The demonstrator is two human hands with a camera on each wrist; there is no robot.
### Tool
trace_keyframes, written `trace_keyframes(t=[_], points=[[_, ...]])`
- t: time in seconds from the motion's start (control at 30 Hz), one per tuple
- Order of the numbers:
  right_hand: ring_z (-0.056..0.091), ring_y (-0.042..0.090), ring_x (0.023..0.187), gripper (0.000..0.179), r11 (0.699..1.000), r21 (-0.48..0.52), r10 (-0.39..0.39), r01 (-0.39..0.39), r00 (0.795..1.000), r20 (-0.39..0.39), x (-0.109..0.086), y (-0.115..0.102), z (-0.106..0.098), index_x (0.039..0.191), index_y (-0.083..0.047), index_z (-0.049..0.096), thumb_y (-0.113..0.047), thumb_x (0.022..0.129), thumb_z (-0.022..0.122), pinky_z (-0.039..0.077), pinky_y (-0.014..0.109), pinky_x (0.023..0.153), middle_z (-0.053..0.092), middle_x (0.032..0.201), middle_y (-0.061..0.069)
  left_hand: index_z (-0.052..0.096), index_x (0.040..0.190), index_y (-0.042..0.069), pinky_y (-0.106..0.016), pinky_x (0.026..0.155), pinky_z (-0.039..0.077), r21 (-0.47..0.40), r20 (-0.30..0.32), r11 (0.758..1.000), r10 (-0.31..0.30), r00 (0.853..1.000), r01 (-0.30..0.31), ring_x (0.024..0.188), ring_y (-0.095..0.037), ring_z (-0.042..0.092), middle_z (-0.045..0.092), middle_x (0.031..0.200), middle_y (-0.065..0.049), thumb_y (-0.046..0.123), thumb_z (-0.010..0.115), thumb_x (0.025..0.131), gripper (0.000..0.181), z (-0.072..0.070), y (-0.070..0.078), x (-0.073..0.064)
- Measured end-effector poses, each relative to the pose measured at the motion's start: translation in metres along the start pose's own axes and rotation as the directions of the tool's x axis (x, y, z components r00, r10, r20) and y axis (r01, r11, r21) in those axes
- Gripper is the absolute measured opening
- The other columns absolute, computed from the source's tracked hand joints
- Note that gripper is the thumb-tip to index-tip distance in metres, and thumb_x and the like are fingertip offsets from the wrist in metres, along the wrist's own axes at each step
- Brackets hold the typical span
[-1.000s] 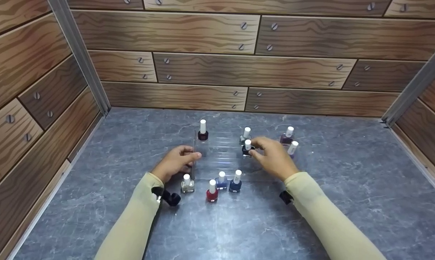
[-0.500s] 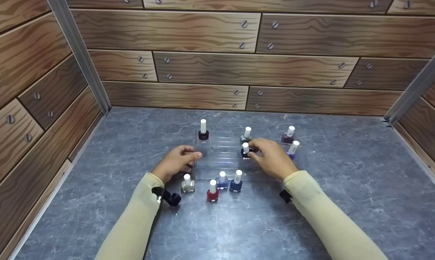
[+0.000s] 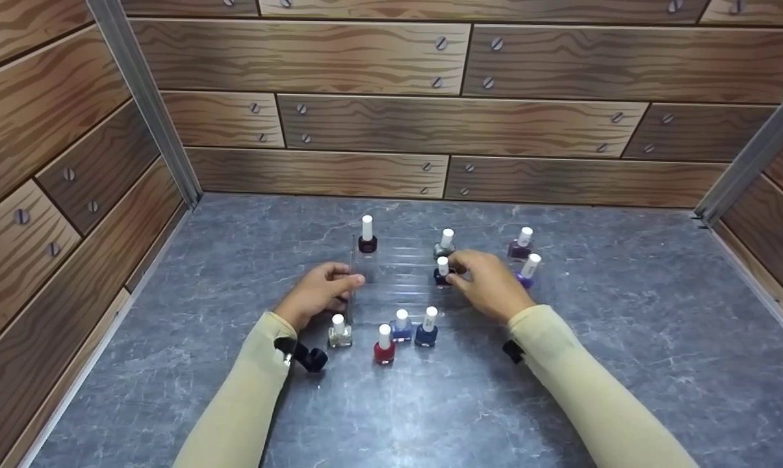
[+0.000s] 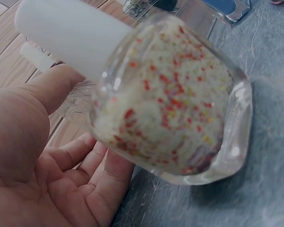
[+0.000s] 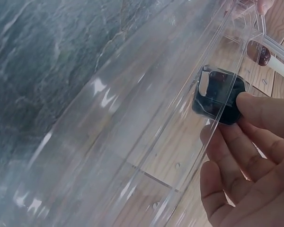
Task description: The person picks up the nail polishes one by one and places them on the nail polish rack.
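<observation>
My right hand [image 3: 492, 284] pinches a small bottle of very dark nail polish [image 5: 217, 94] with a white cap, thumb on one side and fingertips on the other. It stands at the right part of a clear stepped plastic rack [image 3: 401, 281], behind a clear ridge in the right wrist view. With thumb over its left side, my left hand [image 3: 316, 290] grips the rack. A dark red nail polish [image 3: 367, 244] stands upright at the rack's back left, a silvery glitter one [image 3: 443, 249] at its back right. A speckled glitter nail polish [image 4: 170, 99] fills much of the left wrist view.
In front of the rack stand red [image 3: 384, 353], light blue [image 3: 401, 330] and dark blue [image 3: 426, 335] nail polishes. Right of my right hand are a plum one [image 3: 520, 249] and a purple one [image 3: 526, 278]. Wood-patterned walls [image 3: 365, 120] enclose the grey marbled table [image 3: 235, 416].
The very dark bottle in my right hand has shifted slightly left and toward me, settling lower. My left hand stays at the rack's side; the other bottles have not moved.
</observation>
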State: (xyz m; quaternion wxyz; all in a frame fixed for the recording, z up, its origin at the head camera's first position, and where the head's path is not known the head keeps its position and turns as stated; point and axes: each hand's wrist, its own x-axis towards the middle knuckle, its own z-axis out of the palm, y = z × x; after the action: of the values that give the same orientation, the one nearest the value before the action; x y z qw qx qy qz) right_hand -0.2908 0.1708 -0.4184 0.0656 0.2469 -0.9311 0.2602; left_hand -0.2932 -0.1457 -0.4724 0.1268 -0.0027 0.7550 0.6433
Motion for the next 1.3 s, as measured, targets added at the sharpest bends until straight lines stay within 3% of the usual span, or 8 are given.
trace_keyframes(t=[0.27,0.5,0.6,0.8,1.03,1.3], points=[[0.07,0.031,0.099,0.014,0.999,-0.018,0.04,-0.04,0.999,-0.011,0.0,-0.002,0.003,0.108,-0.006,0.071,-0.013,0.096,0.073,0.058,0.05,0.092,0.074,0.108,0.012,0.055,0.138,-0.001,-0.033,0.079,0.062,-0.004,0.006,1.0,-0.002,1.0,0.002,0.094,-0.02,0.062,0.064,0.113,-0.012,0.032,0.078,0.094,0.06,-0.002,-0.002,-0.003],[0.067,0.033,0.093,0.013,0.998,-0.065,0.003,-0.007,0.998,-0.066,0.0,-0.001,0.004,0.101,-0.003,0.07,-0.014,0.095,0.074,0.057,0.051,0.087,0.07,0.101,0.014,0.055,0.138,0.0,-0.032,0.078,0.061,0.003,-0.003,1.0,-0.009,1.0,0.009,0.095,-0.021,0.062,0.065,0.114,-0.011,0.033,0.078,0.094,0.059,0.0,0.002,-0.002],[0.067,0.033,0.093,0.014,0.998,-0.065,0.022,-0.026,0.998,-0.064,-0.001,0.0,0.003,0.103,-0.003,0.07,-0.015,0.095,0.074,0.057,0.051,0.087,0.071,0.102,0.014,0.054,0.139,-0.001,-0.032,0.078,0.062,-0.006,0.002,1.0,-0.006,1.0,0.006,0.094,-0.021,0.062,0.064,0.113,-0.012,0.033,0.078,0.094,0.061,0.001,0.004,-0.002],[0.071,0.031,0.094,0.015,0.998,0.021,0.068,-0.067,0.997,-0.031,-0.003,0.002,0.001,0.105,-0.004,0.072,-0.013,0.094,0.075,0.059,0.048,0.088,0.075,0.104,0.012,0.055,0.136,-0.001,-0.032,0.079,0.062,-0.007,0.013,1.0,-0.009,1.0,0.009,0.093,-0.02,0.062,0.064,0.111,-0.011,0.032,0.078,0.094,0.058,0.0,0.001,-0.001],[0.071,0.032,0.102,0.029,0.98,0.164,0.121,-0.116,0.992,-0.02,-0.009,0.003,-0.007,0.119,0.0,0.069,-0.01,0.092,0.077,0.058,0.05,0.096,0.073,0.113,0.016,0.056,0.135,0.0,-0.032,0.08,0.062,-0.002,0.013,1.0,-0.006,1.0,0.006,0.094,-0.02,0.062,0.064,0.112,-0.011,0.034,0.079,0.093,0.059,-0.001,-0.001,-0.001],[0.07,0.026,0.091,0.019,0.976,0.201,0.119,-0.084,0.979,-0.165,-0.03,0.0,-0.029,0.108,-0.001,0.07,-0.008,0.092,0.077,0.061,0.044,0.087,0.073,0.101,0.012,0.056,0.137,-0.001,-0.032,0.078,0.062,0.004,0.006,1.0,-0.004,1.0,0.004,0.094,-0.02,0.062,0.064,0.113,-0.011,0.033,0.079,0.093,0.06,0.0,0.001,-0.002]])
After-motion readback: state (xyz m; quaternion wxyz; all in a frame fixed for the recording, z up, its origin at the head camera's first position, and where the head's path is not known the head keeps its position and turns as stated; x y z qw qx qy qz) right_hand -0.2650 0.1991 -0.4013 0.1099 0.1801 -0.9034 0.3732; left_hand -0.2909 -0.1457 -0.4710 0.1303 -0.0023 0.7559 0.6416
